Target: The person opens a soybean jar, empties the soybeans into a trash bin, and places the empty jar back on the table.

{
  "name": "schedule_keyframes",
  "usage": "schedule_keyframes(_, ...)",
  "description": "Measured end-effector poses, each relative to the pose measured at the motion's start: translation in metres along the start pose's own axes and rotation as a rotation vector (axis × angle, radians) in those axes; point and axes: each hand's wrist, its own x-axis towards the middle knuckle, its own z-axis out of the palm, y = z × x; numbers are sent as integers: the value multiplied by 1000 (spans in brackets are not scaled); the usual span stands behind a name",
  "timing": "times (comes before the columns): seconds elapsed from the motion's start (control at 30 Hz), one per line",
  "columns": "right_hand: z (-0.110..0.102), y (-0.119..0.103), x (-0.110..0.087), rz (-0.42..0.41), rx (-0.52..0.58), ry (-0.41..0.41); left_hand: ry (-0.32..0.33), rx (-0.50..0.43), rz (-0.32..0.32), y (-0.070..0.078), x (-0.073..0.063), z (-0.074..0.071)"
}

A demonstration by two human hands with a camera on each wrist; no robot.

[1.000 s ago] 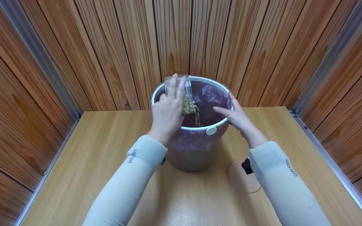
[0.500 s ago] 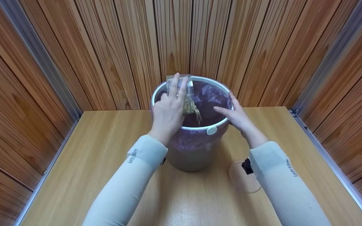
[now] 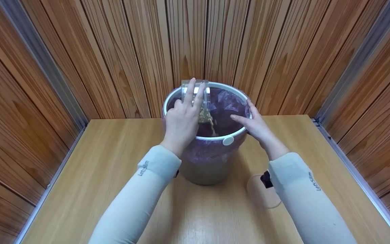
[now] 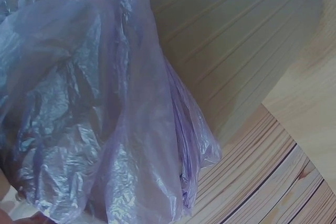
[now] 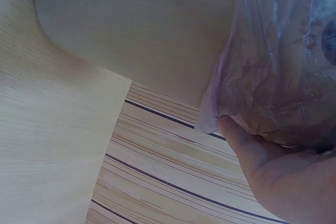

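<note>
Left hand (image 3: 182, 118) round jar (image 3: 206, 103), "Let's Slim" sleeve (image 3: 135, 198)

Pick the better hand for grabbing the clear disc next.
Right, I'd say: the right hand only holds the trash bin's rim, and the clear disc lies by that sleeve. The left hand is farther off, tipping a clear container whose grainy contents fall into the bin.
</note>
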Motion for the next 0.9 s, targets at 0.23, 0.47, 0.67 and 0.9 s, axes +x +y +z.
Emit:
schedule_keyframes(0.23,0,0,0,5,8,1,-5,17,13,1,-1,0)
schedule_keyframes(0.47,0,0,0,3,4,0,-20,10,17,1,-1,-1)
schedule_keyframes(0.67,0,-1,-1,-20,19,-5,8,26,27,2,0,-2)
schedule_keyframes(0.9,0,1,0,-18,9,0,4,19,40,2,-1,-1)
